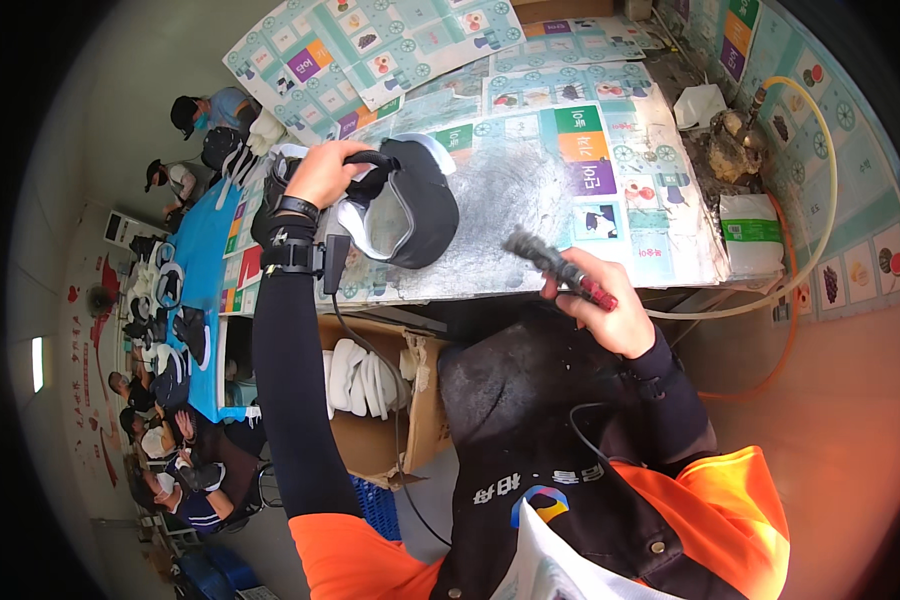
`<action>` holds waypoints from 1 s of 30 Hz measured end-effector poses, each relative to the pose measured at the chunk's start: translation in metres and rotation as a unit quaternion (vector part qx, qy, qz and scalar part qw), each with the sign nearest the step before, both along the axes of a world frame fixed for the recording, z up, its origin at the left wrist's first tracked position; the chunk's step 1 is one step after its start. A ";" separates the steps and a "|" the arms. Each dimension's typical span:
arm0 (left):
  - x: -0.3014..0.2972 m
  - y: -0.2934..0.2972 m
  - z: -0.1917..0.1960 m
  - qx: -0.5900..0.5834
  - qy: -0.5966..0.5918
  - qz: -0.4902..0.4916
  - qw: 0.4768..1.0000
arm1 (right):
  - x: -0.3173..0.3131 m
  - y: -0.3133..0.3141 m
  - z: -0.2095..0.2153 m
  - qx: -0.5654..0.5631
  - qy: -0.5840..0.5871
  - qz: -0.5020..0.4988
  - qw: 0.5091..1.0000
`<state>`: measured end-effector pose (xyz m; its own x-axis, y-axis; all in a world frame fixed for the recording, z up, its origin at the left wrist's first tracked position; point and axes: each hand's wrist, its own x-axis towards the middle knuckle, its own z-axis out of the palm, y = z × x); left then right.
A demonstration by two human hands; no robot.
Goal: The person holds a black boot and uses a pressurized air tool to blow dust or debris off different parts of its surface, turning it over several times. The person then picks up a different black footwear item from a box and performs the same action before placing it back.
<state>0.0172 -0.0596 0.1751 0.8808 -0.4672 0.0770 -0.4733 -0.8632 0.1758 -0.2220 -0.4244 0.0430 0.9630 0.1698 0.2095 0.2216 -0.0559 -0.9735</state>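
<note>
The black piece [428, 215] is being held at the tabletop [510, 215]'s near left part by the left hand [320, 178]'s grip; the right hand [610, 305]'s grip is clasping a tool [582, 281]. Below, a box [426, 392] is holding white pieces [360, 380].

The blackish tip of the hand tool [562, 268] is blurred; the black left sleeve [295, 390] partly hides the cardboard box [428, 405].
</note>
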 end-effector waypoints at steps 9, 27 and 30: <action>0.018 0.004 -0.038 -0.002 0.058 -0.001 0.998 | 0.005 0.024 -0.009 -0.043 -0.056 0.004 0.997; 0.013 0.006 -0.038 -0.051 0.126 -0.018 0.991 | 0.016 0.009 -0.018 -0.069 0.029 -0.020 0.997; 0.011 0.008 -0.039 -0.039 0.111 -0.016 0.993 | 0.017 0.010 -0.011 -0.083 0.003 0.029 0.996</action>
<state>0.0278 -0.0521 0.1359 0.8649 -0.4954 -0.0810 -0.4420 -0.8281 0.3447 -0.2045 -0.4139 0.0322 0.9517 0.2571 0.1680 0.2232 -0.2029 -0.9534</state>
